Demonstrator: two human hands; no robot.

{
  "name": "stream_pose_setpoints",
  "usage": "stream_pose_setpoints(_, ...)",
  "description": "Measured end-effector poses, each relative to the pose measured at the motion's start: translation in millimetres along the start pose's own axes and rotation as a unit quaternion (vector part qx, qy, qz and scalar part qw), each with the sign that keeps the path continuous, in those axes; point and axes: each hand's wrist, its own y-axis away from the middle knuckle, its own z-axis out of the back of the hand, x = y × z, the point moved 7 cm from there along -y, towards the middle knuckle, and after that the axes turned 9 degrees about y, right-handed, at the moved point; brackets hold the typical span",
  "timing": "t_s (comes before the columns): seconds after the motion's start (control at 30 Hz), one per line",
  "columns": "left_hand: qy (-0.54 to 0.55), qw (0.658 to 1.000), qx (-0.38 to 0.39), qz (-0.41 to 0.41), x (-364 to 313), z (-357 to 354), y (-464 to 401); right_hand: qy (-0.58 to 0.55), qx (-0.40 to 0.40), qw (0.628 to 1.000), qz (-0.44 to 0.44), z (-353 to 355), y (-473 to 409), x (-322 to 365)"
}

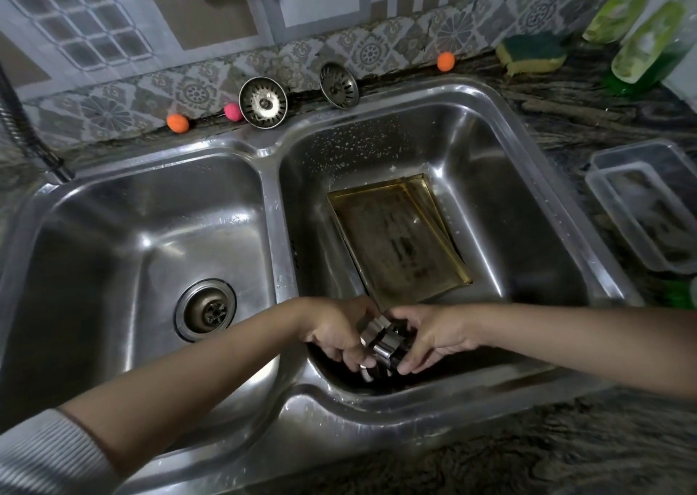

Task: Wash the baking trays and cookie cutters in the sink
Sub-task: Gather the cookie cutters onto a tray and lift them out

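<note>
Double sink [271, 207]: stainless steel, brushed sheen, wet and water-spotted. Baking trays [399, 238]: two stacked, gold-toned metal, dull and stained. Cookie cutters [384, 340]: polished metal bands, mirror-bright. Strainer plugs [263, 103]: perforated metal, tarnished. Tabletop [565, 453]: dark veined stone, smooth with low gloss. Containers [648, 207]: clear plastic, faintly cloudy. Sponge [531, 53]: yellow foam under a rough green scouring layer. Bottles [648, 41]: translucent green plastic. Backsplash [211, 79]: patterned glazed tile. Sleeve [45, 453]: ribbed grey knit.
</note>
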Motion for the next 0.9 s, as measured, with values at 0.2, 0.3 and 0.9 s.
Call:
stream_pose_setpoints(0.2,0.056,0.996,-0.032,-0.066,-35.3,33.0,20.5,0.009,-0.016,1.0,0.022,37.3,28.6,37.1)
stream_pose_setpoints(0.3,0.046,0.992,-0.073,-0.096,-61.9,59.3,20.3,0.007,-0.048,0.998,0.033,69.4,31.8,55.3)
stream_pose_setpoints(0.9,0.075,0.909,-0.409,-0.041,-30.5,106.1,-37.0,0.139,-0.257,0.955,0.052,117.5,7.2,13.4)
